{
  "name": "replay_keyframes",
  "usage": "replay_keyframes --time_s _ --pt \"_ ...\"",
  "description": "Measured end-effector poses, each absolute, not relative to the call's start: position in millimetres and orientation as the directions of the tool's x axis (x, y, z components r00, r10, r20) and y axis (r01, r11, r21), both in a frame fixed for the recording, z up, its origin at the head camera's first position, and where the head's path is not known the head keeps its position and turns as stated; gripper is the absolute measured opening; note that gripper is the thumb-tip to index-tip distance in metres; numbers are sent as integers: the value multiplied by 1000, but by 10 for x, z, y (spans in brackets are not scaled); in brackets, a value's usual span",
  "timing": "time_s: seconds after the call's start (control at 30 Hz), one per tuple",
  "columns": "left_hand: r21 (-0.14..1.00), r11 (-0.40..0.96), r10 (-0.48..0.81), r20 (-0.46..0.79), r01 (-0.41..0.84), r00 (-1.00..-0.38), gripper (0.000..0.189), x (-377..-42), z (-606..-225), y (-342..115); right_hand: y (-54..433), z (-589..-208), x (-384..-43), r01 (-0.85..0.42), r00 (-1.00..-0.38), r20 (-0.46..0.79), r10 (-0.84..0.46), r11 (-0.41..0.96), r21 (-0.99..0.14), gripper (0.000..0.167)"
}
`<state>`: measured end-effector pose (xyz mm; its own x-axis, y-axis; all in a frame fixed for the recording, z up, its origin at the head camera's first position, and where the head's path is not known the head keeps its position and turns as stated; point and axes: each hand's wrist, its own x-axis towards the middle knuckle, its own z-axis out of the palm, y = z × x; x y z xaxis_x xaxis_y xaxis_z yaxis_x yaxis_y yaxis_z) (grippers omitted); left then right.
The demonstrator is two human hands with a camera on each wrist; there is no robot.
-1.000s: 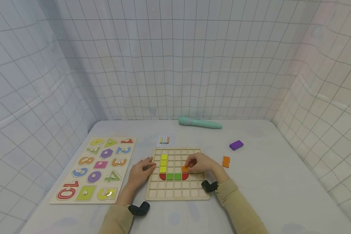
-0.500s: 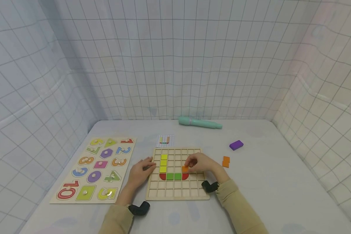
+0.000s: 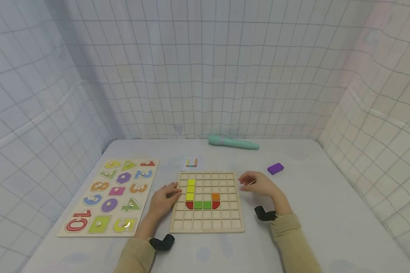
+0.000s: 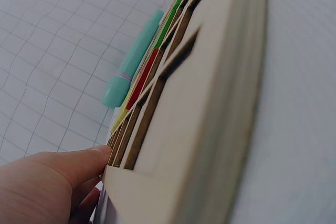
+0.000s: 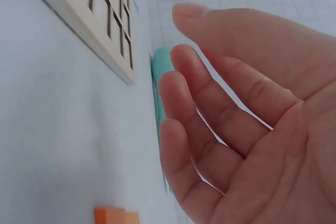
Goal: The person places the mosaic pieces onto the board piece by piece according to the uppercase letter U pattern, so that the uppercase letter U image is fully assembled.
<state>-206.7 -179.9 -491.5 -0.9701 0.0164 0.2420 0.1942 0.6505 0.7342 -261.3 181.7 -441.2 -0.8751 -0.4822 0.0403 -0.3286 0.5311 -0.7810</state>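
My left hand (image 3: 163, 200) rests at the left edge of a wooden grid board (image 3: 206, 230), with the thumb (image 4: 86, 163) touching its frame in the left wrist view. Several yellow tiles (image 3: 190, 189) form a column in the grid. Below them runs a row of red corner tiles (image 3: 189, 205) and green tiles (image 3: 202, 205), and one orange tile (image 3: 215, 196) sits above the right red corner. Right of the board, my right hand (image 3: 259, 184) hovers with loosely bent fingers and holds nothing. Loose orange tiles (image 5: 115, 216) lie below it, hidden by the hand in the head view.
A small pattern card (image 3: 192, 163) lies behind the board. Further back is a teal pen-shaped object (image 3: 233, 142). A purple block (image 3: 275, 168) lies at the right. On the left is a number-and-shape knob puzzle (image 3: 109, 197). Gridded cloth walls surround the table.
My right hand has released the orange tile in the grid and moved right, off the board, over the loose orange tiles. My left hand stays at the board's edge.
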Motion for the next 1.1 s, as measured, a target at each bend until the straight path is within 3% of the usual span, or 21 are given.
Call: replay_keyframes --time_s 0.27,0.93,1.1 --pt "727 651 30 260 216 -965 19 -2085 -4928 -1811 2138 -4474 -2647 -194 -919 -35 -392 529 -826 35" --pt "721 664 25 246 200 -969 20 -2080 -4943 -1815 2444 -4580 -2614 -168 -921 -26 -389 454 -875 39" --pt "721 664 23 244 197 -969 20 -2083 -4940 -1813 2397 -4405 -2491 -146 -921 -48 -386 458 -877 37"
